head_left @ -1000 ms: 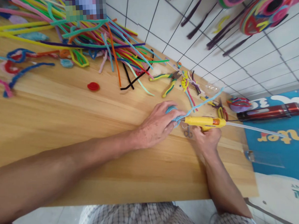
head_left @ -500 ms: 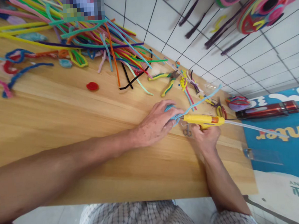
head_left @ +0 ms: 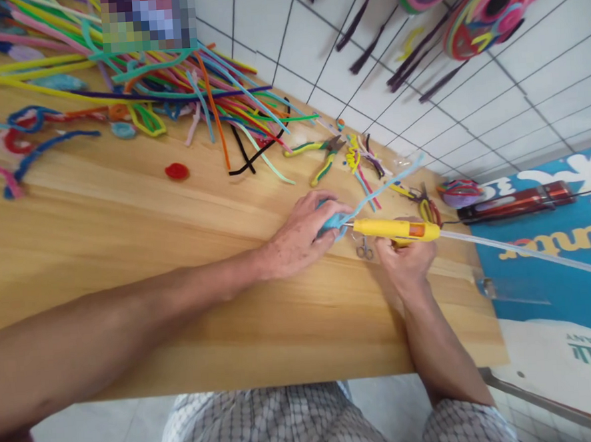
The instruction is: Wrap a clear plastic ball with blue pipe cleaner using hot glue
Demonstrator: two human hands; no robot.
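My left hand (head_left: 301, 237) is closed around a light blue pipe cleaner (head_left: 381, 190), wound into a small flat coil at the fingers. Its loose end stretches out to the upper right. In my right hand (head_left: 409, 261) is a yellow glue gun (head_left: 383, 228), gripped by its handle. The metal nozzle points left and meets, or nearly meets, the edge of the coil; exact contact is too small to tell. A long clear glue stick (head_left: 507, 251) sticks out of the gun's back. Small scissors (head_left: 364, 251) lie on the table just below the nozzle.
A heap of coloured pipe cleaners (head_left: 167, 89) covers the table's back left. Green-and-yellow pliers (head_left: 326, 159) lie beyond my hands, with another cutter (head_left: 427, 206) at right. A red coil (head_left: 177, 171) sits left. A dark red cylinder (head_left: 519, 202) rests by the tiled wall (head_left: 355, 57).
The view has shifted slightly, so most things appear a little further left. Both hands keep their holds, with the glue gun's nozzle still at the blue coil.
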